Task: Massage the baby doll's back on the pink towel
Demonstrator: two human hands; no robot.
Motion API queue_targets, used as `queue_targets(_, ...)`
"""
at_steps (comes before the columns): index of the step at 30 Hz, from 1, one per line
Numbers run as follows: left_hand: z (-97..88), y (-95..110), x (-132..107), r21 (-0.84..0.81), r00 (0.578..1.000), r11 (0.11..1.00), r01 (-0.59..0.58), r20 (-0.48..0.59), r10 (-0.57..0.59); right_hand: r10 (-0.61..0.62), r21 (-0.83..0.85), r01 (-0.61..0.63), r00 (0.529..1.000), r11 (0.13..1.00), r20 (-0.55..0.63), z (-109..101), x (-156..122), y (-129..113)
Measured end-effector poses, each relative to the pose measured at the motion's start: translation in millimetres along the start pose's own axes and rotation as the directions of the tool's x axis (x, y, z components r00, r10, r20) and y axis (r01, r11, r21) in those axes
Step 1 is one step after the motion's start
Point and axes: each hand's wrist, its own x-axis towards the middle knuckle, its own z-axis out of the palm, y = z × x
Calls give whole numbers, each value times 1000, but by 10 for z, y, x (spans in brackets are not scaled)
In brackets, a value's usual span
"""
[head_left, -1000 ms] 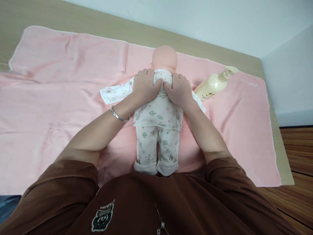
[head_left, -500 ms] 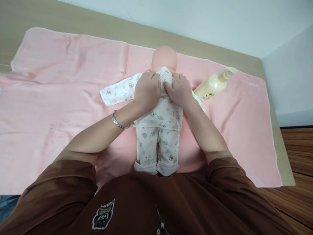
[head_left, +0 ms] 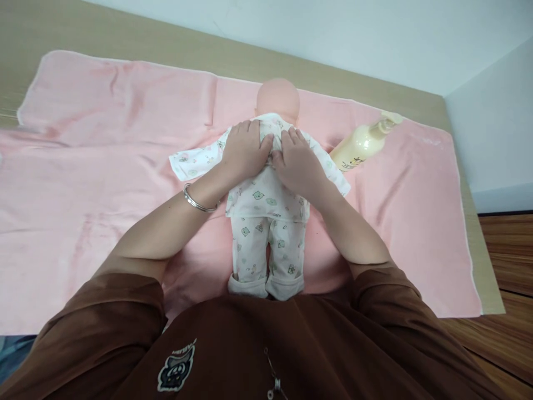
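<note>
A baby doll (head_left: pixel 278 100) lies lengthwise in front of me, its bald head away from me and its feet near my body. No face shows on it. It wears a white printed shirt (head_left: pixel 266 194) and matching trousers (head_left: pixel 250 244) with turned-up cuffs. My left hand (head_left: pixel 246 149) rests on the left of the shirt's upper part, fingers stretched out and thumb apart. On the other side my right hand (head_left: pixel 298 161) lies on the cloth, also with fingers extended. Both thumbs are close together over the middle. The shirt's sleeves (head_left: pixel 195 162) spread out to the sides.
Under the doll, a pink cloth (head_left: pixel 125 222) with white edging covers much of the wooden table (head_left: pixel 175 44). A cream pump bottle (head_left: pixel 362 145) lies tilted to the right, close to the shirt's right sleeve. A pale wall (head_left: pixel 333 33) rises behind the table.
The bunched fabric near the doll's neck is now spread flatter. My hands have slid slightly down and their fingers have straightened. More of the right sleeve shows.
</note>
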Motion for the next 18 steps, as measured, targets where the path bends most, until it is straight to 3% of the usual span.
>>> queue_targets(2,-25,74,-114,16,1000,1000,-2,14,1,38,66,-37,999,997,-17,-31,147,148)
queue_targets(5,-139,242,-304,57,989,998,-21,149,13,122,101,-119,992,988,-29,5,341,342)
queue_targets(8,-226,320,-369,31,985,996,-82,158,76,139,72,-133,985,989,-98,121,387,396)
queue_targets(12,-179,147,-170,14,987,995,-96,132,94,75,-32,-80,989,996,-129,224,213,256)
queue_targets(18,-3,-149,119,-24,995,998,-52,88,54,-7,-91,0,997,996,-82,176,-70,-16)
